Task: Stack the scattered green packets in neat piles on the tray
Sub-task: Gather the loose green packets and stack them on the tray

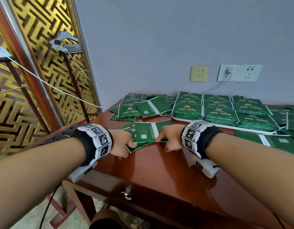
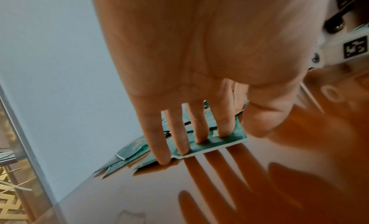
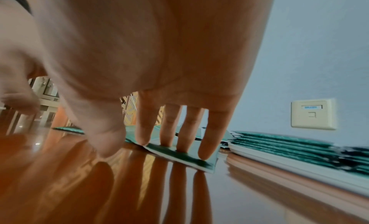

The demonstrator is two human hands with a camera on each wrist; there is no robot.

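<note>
A small fanned bunch of green packets [image 1: 145, 134] lies on the wooden table between my hands. My left hand [image 1: 123, 142] presses straight fingertips [image 2: 200, 132] on its left end [image 2: 229, 137], thumb apart. From the other side my right hand [image 1: 169, 138] sets straight fingers [image 3: 173, 137] on the near edge of a packet [image 3: 179, 156]. Neither hand grips anything. Behind the right hand, a white tray [image 1: 255, 130] carries neat rows of stacked packets [image 1: 218, 109].
A loose heap of packets [image 1: 139, 108] lies at the table's back left, and more packets [image 1: 283, 141] lie right of the tray. The wall has a beige plate [image 3: 313, 113] and a socket with a cable [image 1: 228, 71]. The table's front edge has a drawer pull [image 1: 127, 194].
</note>
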